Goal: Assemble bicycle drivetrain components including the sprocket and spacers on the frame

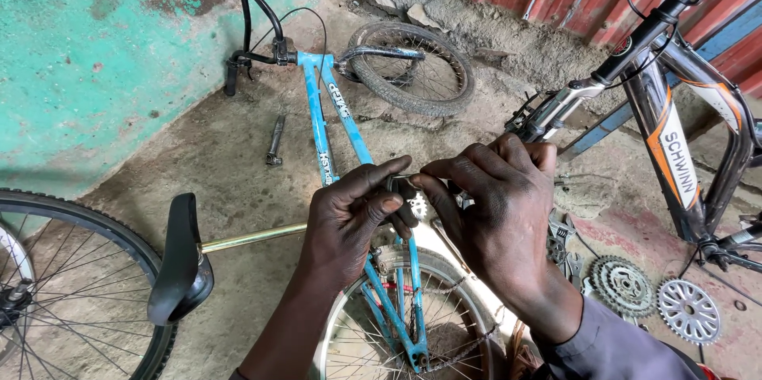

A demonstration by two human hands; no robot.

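My left hand (349, 217) and my right hand (492, 205) meet above a blue bicycle frame (321, 122) that lies on the ground. Between the fingertips of both hands I pinch a small metal part (402, 181); most of it is hidden by my fingers. A small toothed sprocket (417, 207) shows just under my hands. The blue bicycle's rear wheel (381, 332) is below my wrists and its front wheel (413, 66) lies flat farther away.
A black saddle on a brass-coloured post (186, 257) sticks out to the left. A spoked wheel (71, 285) fills the lower left. A black, white and orange bicycle (675, 102) stands at right. Two cog sets (623, 285) and tools lie on the dirt floor by a green wall.
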